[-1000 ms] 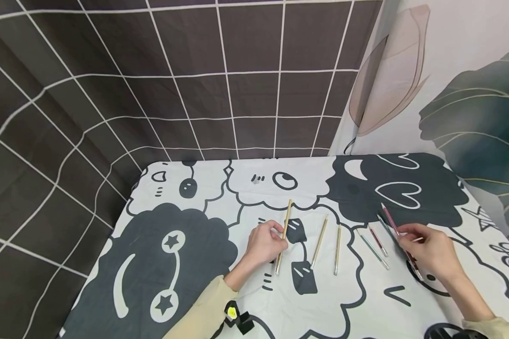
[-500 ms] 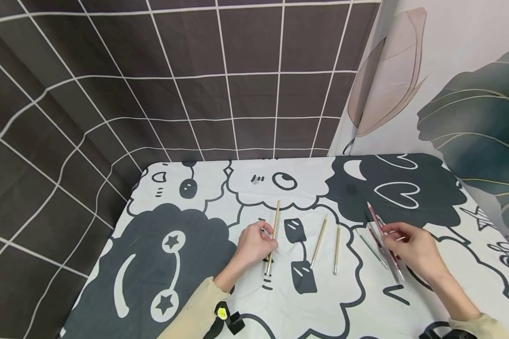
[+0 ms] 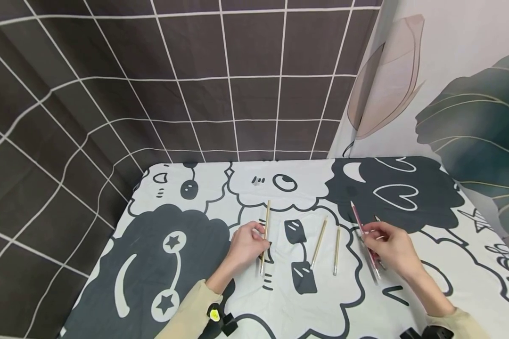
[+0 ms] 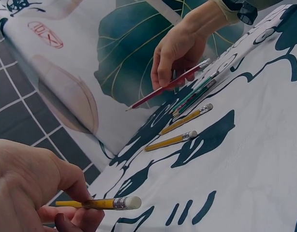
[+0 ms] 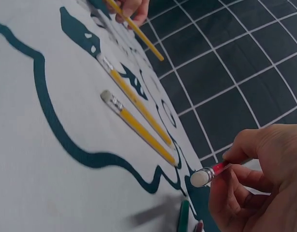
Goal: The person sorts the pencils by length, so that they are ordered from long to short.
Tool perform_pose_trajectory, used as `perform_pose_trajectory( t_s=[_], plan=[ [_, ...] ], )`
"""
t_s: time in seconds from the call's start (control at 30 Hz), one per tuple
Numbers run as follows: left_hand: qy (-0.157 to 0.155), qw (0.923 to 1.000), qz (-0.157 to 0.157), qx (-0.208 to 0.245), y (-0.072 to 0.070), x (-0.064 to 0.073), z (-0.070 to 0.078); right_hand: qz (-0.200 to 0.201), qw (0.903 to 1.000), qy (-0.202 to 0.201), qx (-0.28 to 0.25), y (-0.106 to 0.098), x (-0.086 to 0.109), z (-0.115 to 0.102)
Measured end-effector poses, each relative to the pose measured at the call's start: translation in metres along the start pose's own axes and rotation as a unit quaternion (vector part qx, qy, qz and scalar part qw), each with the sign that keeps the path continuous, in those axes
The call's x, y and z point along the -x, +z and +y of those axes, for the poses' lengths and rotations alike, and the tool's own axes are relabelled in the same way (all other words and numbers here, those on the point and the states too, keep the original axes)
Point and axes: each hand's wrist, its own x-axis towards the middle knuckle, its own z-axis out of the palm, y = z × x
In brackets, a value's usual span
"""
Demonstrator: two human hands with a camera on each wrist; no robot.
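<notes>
My left hand [image 3: 247,245] pinches a yellow pencil [image 3: 268,214] above the cloth, its white eraser end toward me. On the right, my right hand [image 3: 392,247] pinches a red pencil [image 3: 356,214], tilted with its point away from me. Two more yellow pencils lie on the cloth between the hands, the nearer-left pencil [image 3: 319,242] and the other pencil [image 3: 337,250]. Beneath the right hand, a green pencil [image 4: 194,94] and a dark red one lie on the cloth in the left wrist view; the hand mostly covers them in the head view.
A black-and-white cartoon cloth [image 3: 297,315] covers the table. Behind it hangs a dark grid-patterned curtain [image 3: 254,99], and a leaf-print curtain [image 3: 471,117] hangs at the right. Both wrists carry black camera straps.
Both hands have moved left, each carrying its pencil. The red pencil now hangs over the coloured pencils, nearer the two lying yellow ones, which have stayed put.
</notes>
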Motion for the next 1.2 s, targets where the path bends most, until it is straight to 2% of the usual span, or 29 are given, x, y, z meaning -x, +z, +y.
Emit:
perform_pose_trajectory(
  t_s=[0.3, 0.47, 0.8, 1.03, 1.2],
  plan=[
    [-0.004, 0.9999, 0.002, 0.015, -0.010, 0.001, -0.004, -0.037, 0.9982, 0.024, -0.041, 0.013, -0.002, -0.013],
    [-0.012, 0.9997, 0.003, 0.020, -0.012, 0.002, -0.004, -0.044, 0.9966, 0.045, -0.052, 0.019, -0.003, -0.020],
    [-0.013, 0.9997, 0.007, 0.018, -0.019, 0.003, -0.009, -0.056, 0.9940, 0.039, -0.085, 0.039, -0.006, -0.039],
    [-0.020, 0.9996, 0.014, 0.015, -0.024, 0.003, -0.015, -0.080, 0.9864, 0.049, -0.135, 0.061, -0.008, -0.054],
    [-0.026, 0.9995, 0.017, 0.010, -0.026, 0.004, -0.018, -0.081, 0.9878, 0.043, -0.126, 0.075, -0.007, -0.062]
  ],
)
